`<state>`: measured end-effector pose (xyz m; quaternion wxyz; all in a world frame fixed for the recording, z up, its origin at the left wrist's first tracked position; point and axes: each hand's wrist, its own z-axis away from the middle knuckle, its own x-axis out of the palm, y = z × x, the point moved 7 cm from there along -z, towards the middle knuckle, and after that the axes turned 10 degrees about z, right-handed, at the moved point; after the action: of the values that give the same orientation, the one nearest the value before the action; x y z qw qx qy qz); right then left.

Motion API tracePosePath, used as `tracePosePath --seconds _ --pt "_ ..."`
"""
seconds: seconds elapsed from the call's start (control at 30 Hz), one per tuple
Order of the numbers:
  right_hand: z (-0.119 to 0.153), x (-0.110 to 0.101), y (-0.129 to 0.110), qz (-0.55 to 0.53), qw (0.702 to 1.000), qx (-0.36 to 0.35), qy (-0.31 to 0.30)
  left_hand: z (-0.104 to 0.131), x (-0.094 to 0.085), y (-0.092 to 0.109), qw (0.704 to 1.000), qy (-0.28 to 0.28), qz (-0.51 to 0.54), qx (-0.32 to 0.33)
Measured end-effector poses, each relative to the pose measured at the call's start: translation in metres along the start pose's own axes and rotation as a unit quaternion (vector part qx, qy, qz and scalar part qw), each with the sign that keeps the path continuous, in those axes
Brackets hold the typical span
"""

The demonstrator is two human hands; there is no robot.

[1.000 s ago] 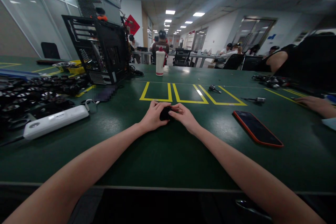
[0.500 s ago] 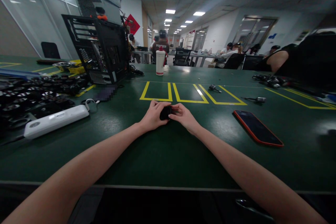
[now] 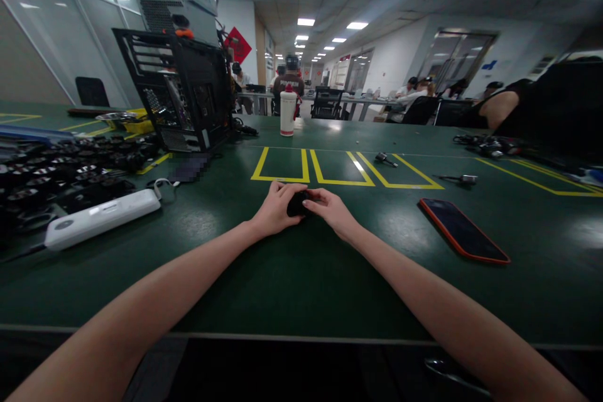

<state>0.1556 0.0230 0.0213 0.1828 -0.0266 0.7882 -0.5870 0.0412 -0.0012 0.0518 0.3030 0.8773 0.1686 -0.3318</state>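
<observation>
Head view shows me two hands which meet low at the table (image 3: 292,282), just in front of the yellow tape frames (image 3: 346,184). Left hand (image 3: 277,208) is curled around a small black object (image 3: 296,204), with thumb on the near side and fingers over the far side; I think it serves as a holder, so that the object does not turn. Right hand (image 3: 330,207) pinches at the right side of the same object, probably because only this part is left free. What exactly it pinches I cannot tell, since the fingers cover it. To the right lies a phone (image 3: 464,230), and to the left a white power strip (image 3: 103,217); both are well apart from the hands, perhaps so that they do not disturb them
</observation>
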Motion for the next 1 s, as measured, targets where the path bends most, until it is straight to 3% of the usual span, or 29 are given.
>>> tracePosePath --seconds 0.17,0.43,0.57,0.83,1.0 --pt "0.0044 0.0025 -0.0046 -0.028 0.999 -0.024 -0.007 0.0 -0.0011 0.0016 1.0 0.003 0.004 0.002" --pt "0.0035 -0.0026 -0.0072 0.013 0.999 -0.025 0.031 -0.001 -0.0004 0.0002 1.0 0.005 0.008 0.002" --pt "0.0007 -0.002 -0.0001 0.012 1.0 0.015 0.011 -0.0005 -0.0013 0.0014 1.0 0.006 0.01 0.004" --pt "0.0033 0.0018 -0.0024 -0.022 1.0 -0.01 -0.016 -0.0004 -0.0012 0.001 1.0 0.009 0.009 -0.002" --pt "0.0025 -0.0015 -0.0059 0.006 0.999 -0.029 0.017 -0.0013 -0.0006 0.0007 1.0 0.003 0.01 0.002"
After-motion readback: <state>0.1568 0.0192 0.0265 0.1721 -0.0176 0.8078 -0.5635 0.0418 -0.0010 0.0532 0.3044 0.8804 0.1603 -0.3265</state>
